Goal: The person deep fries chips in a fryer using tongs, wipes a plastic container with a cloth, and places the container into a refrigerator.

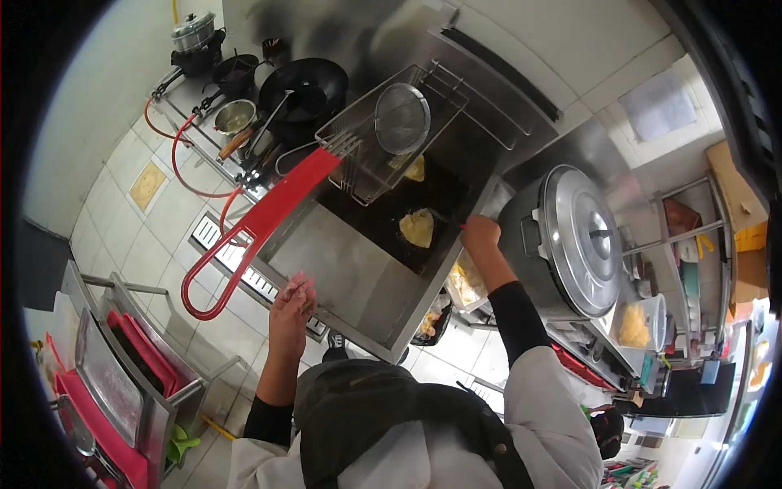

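My right hand [482,234] is closed around the red handle of a thin metal utensil at the right edge of the steel fryer [358,261]. The utensil's tip reaches toward a yellow, roughly triangular piece of food [417,228] on the dark cooking area. Another yellow piece [415,169] lies farther back, partly under a wire fry basket [391,167]. The basket's long red handle [269,228] sticks out to the left. Near the fryer's front left corner is my left hand [292,306], fingers bent around something pinkish and crumpled that I cannot make out.
A round mesh strainer [402,119] rests on the basket. At the back left, a black wok [303,90] and small pots stand on burners with red hoses. To the right is a large lidded pot [578,240]. A metal rack [167,407] with red trays stands at lower left.
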### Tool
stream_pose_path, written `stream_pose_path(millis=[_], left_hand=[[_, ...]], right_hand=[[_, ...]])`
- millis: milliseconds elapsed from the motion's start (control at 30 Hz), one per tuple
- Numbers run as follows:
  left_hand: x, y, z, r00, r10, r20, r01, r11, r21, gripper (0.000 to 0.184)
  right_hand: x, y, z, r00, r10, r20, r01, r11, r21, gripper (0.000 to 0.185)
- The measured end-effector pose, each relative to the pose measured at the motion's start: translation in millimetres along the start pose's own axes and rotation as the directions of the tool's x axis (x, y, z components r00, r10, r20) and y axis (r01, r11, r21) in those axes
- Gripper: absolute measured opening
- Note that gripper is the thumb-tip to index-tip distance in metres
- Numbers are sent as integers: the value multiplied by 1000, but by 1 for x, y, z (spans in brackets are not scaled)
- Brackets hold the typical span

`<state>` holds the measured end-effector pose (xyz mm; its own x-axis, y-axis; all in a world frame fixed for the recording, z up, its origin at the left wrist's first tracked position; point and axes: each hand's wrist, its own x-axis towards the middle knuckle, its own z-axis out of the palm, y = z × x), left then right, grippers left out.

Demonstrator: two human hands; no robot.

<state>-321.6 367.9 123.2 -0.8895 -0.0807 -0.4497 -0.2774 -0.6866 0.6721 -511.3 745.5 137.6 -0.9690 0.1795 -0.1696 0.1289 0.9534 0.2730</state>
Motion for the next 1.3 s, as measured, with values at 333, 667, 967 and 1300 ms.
stream_pose_path(millis=[333,667,967,1300], left_hand=[[-6,6,-11,999,39,-33,-38,998,46,39],[-7,2,15,993,7,117,-12,999,45,42],[-4,-10,22,986,-72,153,58,994,92,48],[-5,-21,106,903,-242,354,52,881,470,52]], right_hand=[[-33,6,-13,986,149,67,-162,953,256,34],[-32,-21,9,984,116,132,-150,946,288,37],[-57,-33,15,995,88,46,-99,927,362,18],[-170,5,69,968,248,-29,-199,839,506,32]])
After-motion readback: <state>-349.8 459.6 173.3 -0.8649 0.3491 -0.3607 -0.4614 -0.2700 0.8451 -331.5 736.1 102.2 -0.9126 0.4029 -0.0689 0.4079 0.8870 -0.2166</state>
